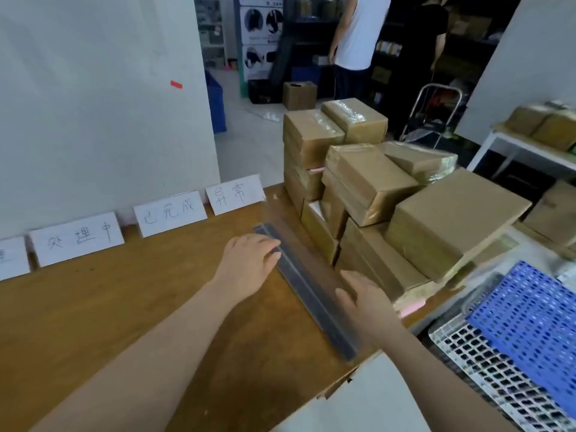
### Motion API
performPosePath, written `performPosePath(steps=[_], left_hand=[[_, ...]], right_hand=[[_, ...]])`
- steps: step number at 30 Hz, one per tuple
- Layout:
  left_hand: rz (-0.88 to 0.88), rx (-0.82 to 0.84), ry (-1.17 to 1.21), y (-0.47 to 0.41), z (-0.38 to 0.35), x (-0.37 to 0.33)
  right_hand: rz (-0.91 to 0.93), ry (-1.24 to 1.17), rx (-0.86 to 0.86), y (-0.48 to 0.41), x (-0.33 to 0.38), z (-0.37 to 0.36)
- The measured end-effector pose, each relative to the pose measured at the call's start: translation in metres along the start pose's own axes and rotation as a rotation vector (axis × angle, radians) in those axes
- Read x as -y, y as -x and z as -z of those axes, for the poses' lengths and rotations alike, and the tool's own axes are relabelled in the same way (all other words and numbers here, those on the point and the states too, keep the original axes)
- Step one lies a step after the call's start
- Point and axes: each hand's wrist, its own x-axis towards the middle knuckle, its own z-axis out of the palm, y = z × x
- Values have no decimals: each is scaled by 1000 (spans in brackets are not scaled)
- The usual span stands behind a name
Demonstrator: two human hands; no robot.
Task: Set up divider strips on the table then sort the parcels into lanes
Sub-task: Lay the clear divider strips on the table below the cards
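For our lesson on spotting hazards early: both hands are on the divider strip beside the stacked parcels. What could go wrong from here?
1. The divider strip lies close beside the unevenly stacked parcels. If the left hand or right hand pushes it sideways, it could nudge the stack and a box might topple.
2. The strip's near end sits close to the edge of the table and might slip off.
3. Its far end may miss the gaps between the label cards, giving crooked lanes.

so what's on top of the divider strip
The left hand rests fingers on the divider strip near its far end; the right hand touches its middle. Strip beneath them is covered.
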Motion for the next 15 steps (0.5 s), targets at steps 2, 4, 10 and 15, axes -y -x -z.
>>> performPosePath(steps=[2,4,10,15], left_hand=[[-30,63,-25,-12,-14,-4],[-56,120,-46,-21,-30,-8],[-160,265,-164,-50,-70,-20],[-210,319,-220,-69,-93,-18]], right_hand=[[-13,-27,22,-6,-10,-5],[-17,-47,65,-10,-19,-11],[-31,-57,117,-18,-40,-27],[-37,-90,113,-16,-46,-32]])
